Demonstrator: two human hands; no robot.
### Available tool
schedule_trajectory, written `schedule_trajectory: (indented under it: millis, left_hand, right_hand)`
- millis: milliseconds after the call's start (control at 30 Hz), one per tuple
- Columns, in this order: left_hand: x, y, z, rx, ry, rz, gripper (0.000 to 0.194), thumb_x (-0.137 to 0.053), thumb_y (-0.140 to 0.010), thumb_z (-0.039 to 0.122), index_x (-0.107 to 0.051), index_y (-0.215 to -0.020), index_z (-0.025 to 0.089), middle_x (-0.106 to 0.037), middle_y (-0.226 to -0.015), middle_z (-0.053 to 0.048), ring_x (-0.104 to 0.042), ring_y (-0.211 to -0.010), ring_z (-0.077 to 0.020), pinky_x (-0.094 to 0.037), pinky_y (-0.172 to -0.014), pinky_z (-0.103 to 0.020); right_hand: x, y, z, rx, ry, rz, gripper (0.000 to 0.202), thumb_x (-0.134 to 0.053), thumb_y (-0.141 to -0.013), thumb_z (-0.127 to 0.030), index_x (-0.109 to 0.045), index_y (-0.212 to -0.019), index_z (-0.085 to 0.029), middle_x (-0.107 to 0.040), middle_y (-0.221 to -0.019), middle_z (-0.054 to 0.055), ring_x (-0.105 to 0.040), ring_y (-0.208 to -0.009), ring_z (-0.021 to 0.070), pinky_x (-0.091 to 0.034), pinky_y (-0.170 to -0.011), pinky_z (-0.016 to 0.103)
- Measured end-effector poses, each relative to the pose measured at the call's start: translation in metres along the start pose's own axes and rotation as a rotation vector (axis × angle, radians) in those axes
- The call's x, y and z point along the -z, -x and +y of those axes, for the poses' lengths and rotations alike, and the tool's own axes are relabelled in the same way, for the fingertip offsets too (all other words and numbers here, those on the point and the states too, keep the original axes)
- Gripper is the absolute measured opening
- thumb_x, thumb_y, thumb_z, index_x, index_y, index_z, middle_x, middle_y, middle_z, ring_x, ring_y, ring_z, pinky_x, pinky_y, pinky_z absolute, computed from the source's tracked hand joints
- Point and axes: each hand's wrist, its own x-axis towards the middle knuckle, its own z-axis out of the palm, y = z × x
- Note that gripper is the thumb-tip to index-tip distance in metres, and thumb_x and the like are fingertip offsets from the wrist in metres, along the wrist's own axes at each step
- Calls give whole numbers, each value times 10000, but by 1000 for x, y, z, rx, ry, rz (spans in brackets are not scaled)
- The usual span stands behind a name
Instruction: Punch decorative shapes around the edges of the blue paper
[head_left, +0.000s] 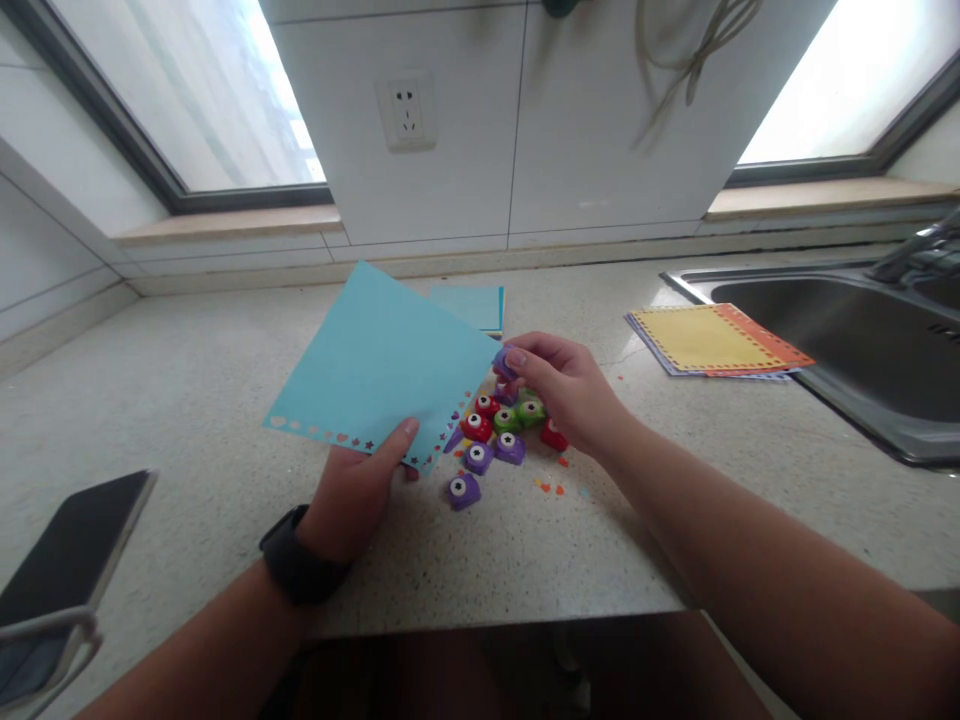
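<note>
A light blue sheet of paper (382, 350) is raised over the counter, with small shapes cut along its lower and right edges. My left hand (364, 490) pinches its lower edge, thumb on top. At the sheet's right corner, my right hand (566, 385) is closed on a purple craft punch (506, 362), its thumb on the punch. Below that corner several more punches lie close together, among them a red punch (476, 427), a green punch (532, 413) and a purple punch (464, 490). Small paper cutouts (547, 488) are scattered around them.
Behind the held sheet lies a blue paper stack (472, 305). Yellow and orange punched sheets (705, 337) rest beside the steel sink (847, 340) on the right. A dark phone-like device (64, 550) with a cable is at the left front of the speckled counter (202, 350).
</note>
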Motion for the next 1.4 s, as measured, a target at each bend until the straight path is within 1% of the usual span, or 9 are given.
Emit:
schedule_trajectory:
  millis: [100, 267, 400, 533, 733, 833, 967, 1200, 1400]
  left_hand:
    - [1, -1, -1, 76, 21, -14, 250, -628, -832, 382, -612, -622, 249, -673, -565, -11, -665, -557, -232, -607, -643, -383]
    - [2, -2, -15, 95, 19, -34, 293, -654, -863, 426, -647, -653, 222, -717, -624, -34, -711, -672, -254, -594, -739, -383]
    - [2, -2, -19, 98, 28, -43, 317, -665, -857, 444, -629, -630, 226, -729, -643, -37, -712, -663, -243, -587, -747, -375]
    - [1, -2, -14, 85, 52, -52, 230, -677, -827, 409, -634, -690, 229, -728, -666, -33, -697, -638, -235, -588, -671, -363]
    - [-1, -4, -17, 115, 122, -56, 225, -674, -815, 419, -637, -740, 210, -713, -717, -32, -657, -620, -208, -565, -647, -334]
    - [-2, -5, -18, 117, 149, -50, 190, -688, -801, 395, -660, -816, 208, -729, -777, -38, -644, -610, -203, -555, -623, -330]
    - [-3, -5, -17, 125, 186, -32, 174, -704, -788, 372, -674, -833, 207, -731, -821, -42, -626, -604, -192, -546, -603, -322]
    - [-2, -5, -16, 121, 197, -42, 215, -699, -796, 393, -648, -706, 204, -695, -767, -34, -599, -594, -175, -538, -588, -309]
    - [-2, -5, -14, 100, 218, -78, 296, -686, -807, 392, -591, -592, 212, -630, -625, 0, -566, -554, -157, -522, -577, -288]
  right_hand:
    - [8, -4, -3, 84, 241, 32, 278, -729, -842, -469, -738, -909, -199, -699, -830, 26, -592, -738, 160, -473, -698, 316]
    - [18, -8, -5, 48, 570, -41, 320, -680, -876, -494, -754, -910, -185, -719, -804, 57, -589, -711, 188, -447, -669, 349]
    - [21, -9, -1, 99, 732, -63, 295, -707, -864, -469, -763, -981, -203, -748, -910, 81, -620, -788, 221, -457, -743, 389]
    - [23, -11, 5, 182, 820, -120, 295, -726, -855, -496, -762, -984, -234, -748, -973, 92, -638, -898, 264, -454, -806, 424]
    - [24, -12, 6, 170, 988, -143, 163, -708, -882, -395, -762, -925, -247, -752, -961, 63, -647, -945, 258, -469, -853, 418]
    - [25, -13, 5, 156, 1014, -102, 173, -709, -874, -395, -756, -925, -237, -755, -945, 66, -649, -918, 260, -477, -805, 408]
    - [28, -15, 5, 128, 1046, -110, 196, -701, -874, -429, -756, -872, -241, -754, -885, 67, -645, -851, 253, -467, -744, 401]
    - [29, -13, 1, 121, 1148, -170, 271, -737, -835, -516, -751, -824, -245, -755, -839, 64, -639, -928, 294, -420, -875, 475]
    - [27, -13, 6, 127, 1205, -255, 241, -722, -869, -494, -741, -878, -254, -743, -886, 69, -631, -975, 299, -358, -949, 518]
